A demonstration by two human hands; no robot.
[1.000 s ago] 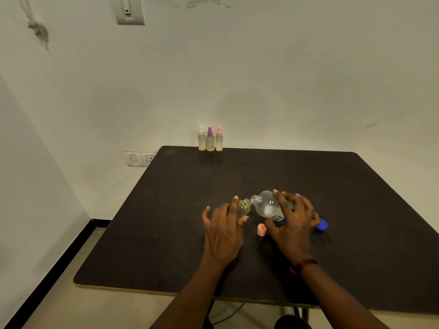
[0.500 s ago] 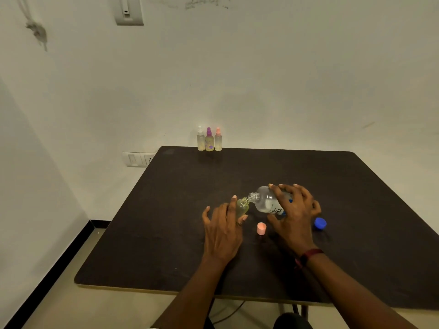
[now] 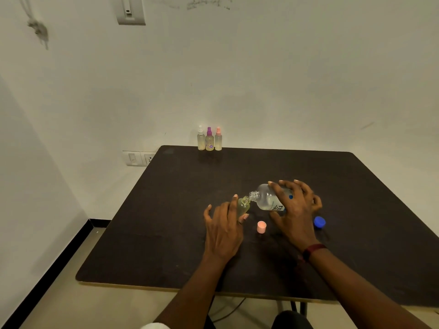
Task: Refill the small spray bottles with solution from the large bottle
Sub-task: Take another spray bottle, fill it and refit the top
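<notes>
Against a pale wall (image 3: 285,79), the dark table (image 3: 166,233) is carrying everything. The right hand (image 3: 294,210) is gripping the large bottle (image 3: 266,200), tilting its neck to the mouth of the small bottle (image 3: 243,205), which the left hand (image 3: 223,229) is pinching just beside it. A pink cap (image 3: 261,227) is lying between the hands.

The left hand (image 3: 223,230) hides the lower body of the small spray bottle (image 3: 243,206), the right hand (image 3: 294,210) covers the base and most of the label of the large bottle (image 3: 266,199), and both forearms run off the bottom edge.
</notes>
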